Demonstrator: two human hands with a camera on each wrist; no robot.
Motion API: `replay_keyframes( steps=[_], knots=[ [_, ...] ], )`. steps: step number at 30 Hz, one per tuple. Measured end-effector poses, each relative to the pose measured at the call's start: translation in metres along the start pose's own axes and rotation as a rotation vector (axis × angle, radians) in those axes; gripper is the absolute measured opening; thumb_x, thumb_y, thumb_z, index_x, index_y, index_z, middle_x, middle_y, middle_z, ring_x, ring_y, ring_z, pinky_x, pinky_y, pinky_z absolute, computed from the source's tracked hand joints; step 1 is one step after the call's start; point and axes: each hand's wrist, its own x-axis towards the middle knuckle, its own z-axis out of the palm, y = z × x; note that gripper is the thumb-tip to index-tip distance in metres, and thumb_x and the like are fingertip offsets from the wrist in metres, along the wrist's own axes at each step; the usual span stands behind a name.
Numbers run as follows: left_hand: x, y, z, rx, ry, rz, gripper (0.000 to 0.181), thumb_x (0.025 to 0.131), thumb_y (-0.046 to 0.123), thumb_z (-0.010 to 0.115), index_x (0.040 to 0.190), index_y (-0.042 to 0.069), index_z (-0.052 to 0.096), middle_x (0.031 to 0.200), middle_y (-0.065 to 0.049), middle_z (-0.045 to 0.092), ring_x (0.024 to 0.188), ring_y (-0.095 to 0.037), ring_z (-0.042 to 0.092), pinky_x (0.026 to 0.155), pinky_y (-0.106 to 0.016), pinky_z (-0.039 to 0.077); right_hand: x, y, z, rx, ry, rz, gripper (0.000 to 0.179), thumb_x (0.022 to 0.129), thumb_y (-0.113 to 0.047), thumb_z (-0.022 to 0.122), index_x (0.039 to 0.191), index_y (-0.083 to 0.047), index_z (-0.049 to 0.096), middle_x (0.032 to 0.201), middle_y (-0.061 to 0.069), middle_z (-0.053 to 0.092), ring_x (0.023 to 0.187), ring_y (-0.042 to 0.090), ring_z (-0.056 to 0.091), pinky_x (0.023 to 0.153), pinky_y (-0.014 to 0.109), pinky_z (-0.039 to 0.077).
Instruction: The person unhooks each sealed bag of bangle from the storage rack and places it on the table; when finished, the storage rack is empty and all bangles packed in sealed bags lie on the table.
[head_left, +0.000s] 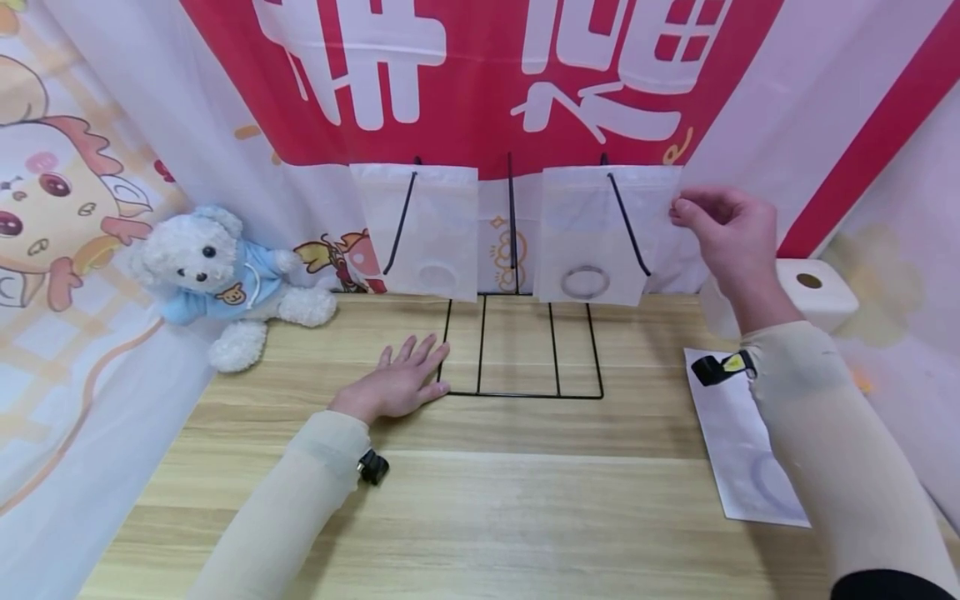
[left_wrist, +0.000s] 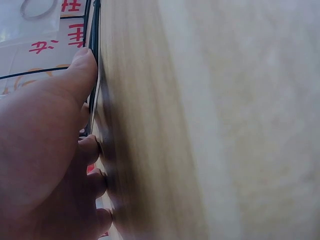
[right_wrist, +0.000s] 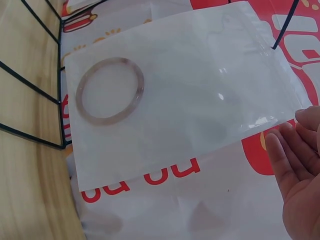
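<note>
A black wire display rack (head_left: 525,395) stands against the backdrop, its flat base on the wooden table. Two translucent plastic bags hang from its hooks, one at left (head_left: 442,217) and one at right (head_left: 577,225). A bangle (head_left: 585,282) shows through the lower part of the right bag; a faint ring is visible in the left one. My right hand (head_left: 731,237) pinches the right bag's side edge near its top, between thumb and fingertips. My left hand (head_left: 397,383) lies on the table with fingers extended, touching the left side of the rack's base.
Another bag (head_left: 720,433) with a ring-shaped outline lies on the table, partly under my right forearm. A white tissue box (head_left: 825,292) sits behind my right wrist. At the back left sits a white teddy bear (head_left: 225,275) in a blue hoodie.
</note>
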Motion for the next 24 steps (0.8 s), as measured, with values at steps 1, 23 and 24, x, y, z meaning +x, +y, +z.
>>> replay_keyframes(
  steps=[1,23,24],
  knots=[
    [0.000,0.000,0.000,-0.001,0.000,0.000,0.075,0.116,0.051,0.042,0.176,0.019,0.011,0.184,-0.015,-0.001,0.168,-0.048,-0.005,0.129,-0.077,-0.003,0.000,0.000,0.000,-0.002,0.002,0.001,0.047,0.097,-0.046,0.078,0.138,-0.024,0.075,0.130,-0.006,0.076,0.112,0.004,0.073,0.106,0.017,0.055],
    [0.000,-0.001,0.001,-0.001,0.005,0.007,0.075,0.115,0.051,0.043,0.176,0.018,0.012,0.183,-0.016,0.000,0.168,-0.050,-0.004,0.129,-0.079,-0.002,0.002,-0.009,0.011,0.088,0.067,0.019,0.045,0.093,-0.047,0.082,0.130,-0.023,0.077,0.123,-0.008,0.076,0.108,0.007,0.074,0.109,0.024,0.056],
    [0.000,-0.001,0.000,-0.002,0.005,0.007,0.075,0.115,0.050,0.043,0.176,0.018,0.012,0.183,-0.016,0.000,0.168,-0.050,-0.004,0.128,-0.079,-0.002,0.002,-0.009,0.011,0.091,0.069,0.020,0.045,0.093,-0.047,0.082,0.130,-0.022,0.077,0.123,-0.008,0.076,0.108,0.007,0.075,0.111,0.025,0.055]
  ],
)
